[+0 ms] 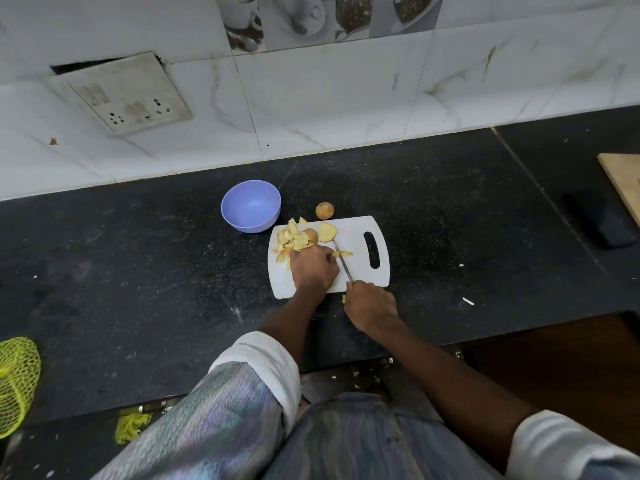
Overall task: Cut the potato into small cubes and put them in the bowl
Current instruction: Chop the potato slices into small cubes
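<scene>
Gripping the knife (341, 261) by its handle, the right hand (370, 306) sits curled tight just past the near edge of the white cutting board (360, 271), over the black desk (138, 271). The blade runs up and away from it across the board, its tip near a flat potato slice (327, 232). A small potato scrap lies on the desk just left of this hand, at the board's near edge.

Just left of the right hand and a little farther out, the left hand (311, 266) lies knuckles up on the board with its fingers curled down onto thin potato strips (343, 253) beside the blade; how firmly it pinches them cannot be told. Beyond the left hand's knuckles, a heap of cut potato pieces (291, 240) crowds the board's far left corner, some at the very edge, with an uncut potato chunk (310, 235) among them.

Right of the blade the board is bare up to its handle slot (371, 250). Past the board's far edge, a whole small potato (325, 211) rests on the desk. Farther left of it stands the blue bowl (251, 206), just beside the board's corner. Behind them, open dark desk reaches the tiled wall (346, 98).
</scene>
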